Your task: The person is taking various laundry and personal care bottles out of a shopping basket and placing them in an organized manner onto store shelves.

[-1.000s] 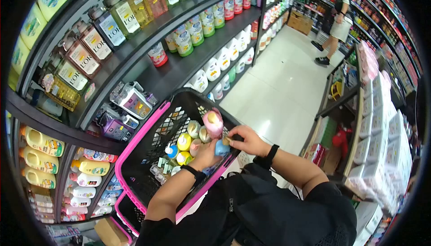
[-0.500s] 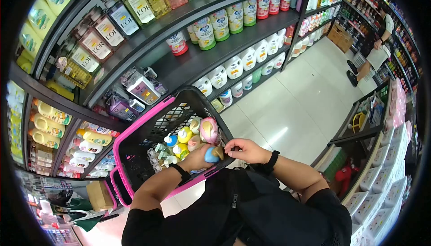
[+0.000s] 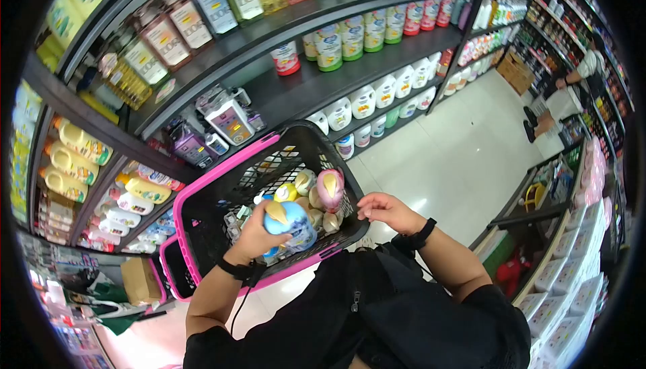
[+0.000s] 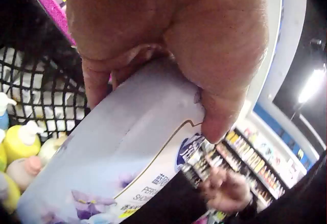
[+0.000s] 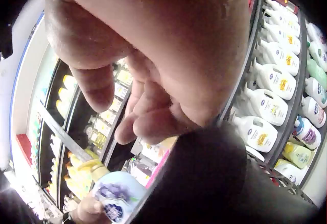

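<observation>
Handling note, judged from posture: the pale-blue bottle [image 3: 301,234] is best kept supported at its shoulders, with the wrist eased round slowly so that the yellow pump head [image 3: 287,215] is neither pressed nor snagged. Clearance should be left on the 2 o'clock side, where the pink bottle [image 3: 328,197] stands within the basket [image 3: 225,167], since a swing that way could knock it. A smooth, filled body is likely to slip if pinched too lightly; a palm kept free for its underside would be prudent. Position, clock face centred on the held bottle in the head view: the left hand [image 3: 252,237] is located at 8 o'clock, its thumb and fingers clamped on opposite sides of the bottle's upper body. The body is seen slanting out below the palm in the left wrist view, between thumb and fingers, with its label exposed. The right hand [image 3: 396,215] is found at 3 o'clock, well apart from the bottle; its fingers are loosely bent, thumb separated from the fingertips, nothing held. Whether the bottle's base is touched by its neighbours cannot be told.
</observation>
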### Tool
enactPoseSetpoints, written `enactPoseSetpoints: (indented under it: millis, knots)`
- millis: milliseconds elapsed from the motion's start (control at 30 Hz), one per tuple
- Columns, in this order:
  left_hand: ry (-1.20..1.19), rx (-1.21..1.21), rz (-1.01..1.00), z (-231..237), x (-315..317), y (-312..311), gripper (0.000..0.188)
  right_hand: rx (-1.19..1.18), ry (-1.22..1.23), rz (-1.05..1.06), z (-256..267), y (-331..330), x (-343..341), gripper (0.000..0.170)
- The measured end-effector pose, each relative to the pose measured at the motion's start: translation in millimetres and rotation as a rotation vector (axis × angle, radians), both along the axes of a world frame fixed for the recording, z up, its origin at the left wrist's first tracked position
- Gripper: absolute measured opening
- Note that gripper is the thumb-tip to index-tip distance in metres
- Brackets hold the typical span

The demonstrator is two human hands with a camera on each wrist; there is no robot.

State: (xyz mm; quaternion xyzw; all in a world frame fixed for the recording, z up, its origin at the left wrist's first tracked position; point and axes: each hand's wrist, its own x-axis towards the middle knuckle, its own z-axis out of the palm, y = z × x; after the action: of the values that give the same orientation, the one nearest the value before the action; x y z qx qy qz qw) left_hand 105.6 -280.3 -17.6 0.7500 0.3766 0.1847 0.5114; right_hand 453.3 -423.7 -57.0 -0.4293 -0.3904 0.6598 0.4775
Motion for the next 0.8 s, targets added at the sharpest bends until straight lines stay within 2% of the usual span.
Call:
enactPoseSetpoints:
  millis: [33,67,100,267,367,400,500,633,800]
  knots:
    - [-0.088,-0.037,0.074,21,-5,-1,0.084,-0.019,-0.016,0.001,4,3,2,0.023]
    - [-0.06,0.012,0.114,36,-11,2,0.086,-0.039,-0.031,0.004,8,5,3,0.024]
    - [-0.259,-0.129,0.181,41,-13,1,0.086,-0.06,-0.043,0.007,11,6,1,0.024]
    - [-0.655,-0.211,0.329,90,-1,-14,0.083,0.002,-0.124,0.042,39,23,-8,0.029]
    - [-0.763,-0.163,0.4,108,17,-32,0.085,0.245,-0.117,0.147,76,39,-18,0.038]
    - [-0.772,-0.162,0.407,120,24,-40,0.086,0.285,-0.026,0.228,83,46,-19,0.053]
    - [-0.796,-0.162,0.331,142,51,-49,0.09,0.429,0.0,0.297,124,57,-25,0.072]
    - [-0.722,-0.101,0.183,148,108,-53,0.091,0.537,-0.351,0.382,167,57,-2,0.101]
    - [-0.474,0.076,0.115,132,212,-46,0.086,0.412,-0.03,0.248,121,50,81,0.1]
